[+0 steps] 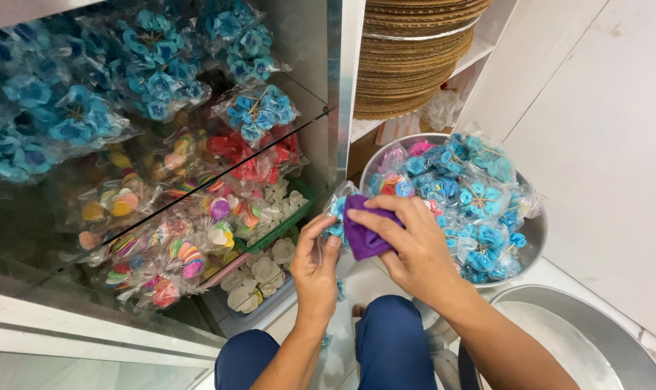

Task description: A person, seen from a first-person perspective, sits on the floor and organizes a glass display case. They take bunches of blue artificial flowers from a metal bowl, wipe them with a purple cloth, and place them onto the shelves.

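Head view, looking down. At centre frame the right hand [414, 245] presses a folded purple cloth [364, 232] against a small clear packet of blue flowers [337, 211]; its fingers are curled over the cloth, gripping it. The left hand [315, 269] is closed on the packet's lower edge, thumb and fingers pinching the plastic. Most of the packet is hidden behind the cloth and both hands, so its contents show only as a sliver of blue. Just right of the hands, a round metal basin [533, 235] holds more clear bags of blue flowers [472, 206], with a few pink and multicoloured pieces at its upper left; the right hand covers the basin's near rim. A second metal basin [595, 339] is cut off at the lower right corner. In the left half, a glass-fronted cabinet [320, 72] holds bagged blue flowers [154, 65] above, then red flowers [259, 155], multicoloured round pieces [162, 249] and white flowers [259, 274] below; reflections on the glass blur the far-left bags. At top centre, a stack of brown woven discs [414, 58] sits on a white shelf, cropped by the frame edge. The person's blue-clad knees [393, 347] fill the bottom centre.
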